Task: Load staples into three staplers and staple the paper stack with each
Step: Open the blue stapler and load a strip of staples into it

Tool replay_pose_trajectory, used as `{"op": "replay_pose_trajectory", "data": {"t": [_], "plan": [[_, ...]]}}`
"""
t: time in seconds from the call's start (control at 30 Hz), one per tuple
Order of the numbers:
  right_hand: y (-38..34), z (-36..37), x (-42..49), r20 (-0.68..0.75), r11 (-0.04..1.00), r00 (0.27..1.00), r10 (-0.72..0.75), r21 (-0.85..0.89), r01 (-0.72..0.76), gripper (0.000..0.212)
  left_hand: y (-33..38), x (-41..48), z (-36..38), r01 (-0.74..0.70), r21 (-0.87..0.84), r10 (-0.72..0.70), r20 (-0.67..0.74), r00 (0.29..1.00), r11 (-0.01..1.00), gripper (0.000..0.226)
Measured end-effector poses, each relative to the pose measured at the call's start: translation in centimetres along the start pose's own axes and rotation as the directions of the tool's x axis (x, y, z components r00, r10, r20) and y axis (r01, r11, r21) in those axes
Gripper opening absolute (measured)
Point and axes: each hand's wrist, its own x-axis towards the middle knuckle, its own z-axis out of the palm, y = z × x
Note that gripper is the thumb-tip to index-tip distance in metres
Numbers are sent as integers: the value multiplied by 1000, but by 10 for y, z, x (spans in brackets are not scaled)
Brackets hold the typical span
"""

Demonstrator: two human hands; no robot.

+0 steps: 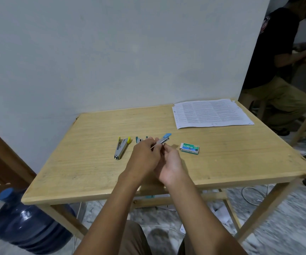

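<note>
Two hands on blue stapler (165, 138): left hand (144, 155) and right hand (170, 162) both gripped it, likely opening it for loading. Next move needed a strip from staple box (189, 148), just right of right hand

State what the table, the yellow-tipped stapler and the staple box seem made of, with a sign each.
Table: pale wood, visible grain, matt. Yellow-tipped stapler: probably metal, grey sheen; yellow tips look plastic. Staple box: likely printed card, crisp edges.
</note>
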Motion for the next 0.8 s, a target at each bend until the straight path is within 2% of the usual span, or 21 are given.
{"op": "replay_pose_trajectory", "data": {"t": [0.07,0.13,0.2,0.27,0.33,0.4,0.5,0.6,0.63,0.67,0.73,0.8], "plan": [[1,1,-1,-38,999,998,53,-1,-53,28,3,5,1,-39,163,36,20,999,986,25],[4,3,-1,-95,999,994,50,18,-49,29,7,9,-1,-34,222,27,39,999,974,26],[4,2,2,-102,996,995,20,89,-11,32,8,13,-4,-21,125,15,42,999,992,27],[3,2,2,-56,983,998,-14,181,24,34,8,15,-9,23,-92,-18,53,998,996,29],[-2,1,4,-53,980,997,-53,188,62,32,7,12,-12,102,-243,-88,68,994,965,28],[-8,-2,5,-98,983,989,-109,136,122,29,3,10,-12,161,-298,-145,75,987,941,24],[-15,-9,9,-120,976,970,-210,30,215,27,-6,6,-5,152,-232,-140,69,988,961,23],[-21,-13,3,-122,916,925,-360,-235,325,24,-15,4,4,113,-153,-109,36,993,982,25],[-25,-13,-2,-98,843,896,-433,-396,365,23,-17,4,7,102,-107,-99,32,995,989,27],[-29,-15,-7,-46,723,865,-500,-572,388,23,-18,4,9,95,-48,-93,33,995,994,27],[-41,-19,-12,98,371,808,-580,-852,370,24,-21,4,13,93,48,-95,49,994,995,29],[-55,-24,-8,261,-6,769,-584,-948,317,26,-24,4,17,91,95,-97,63,993,991,29]]}}
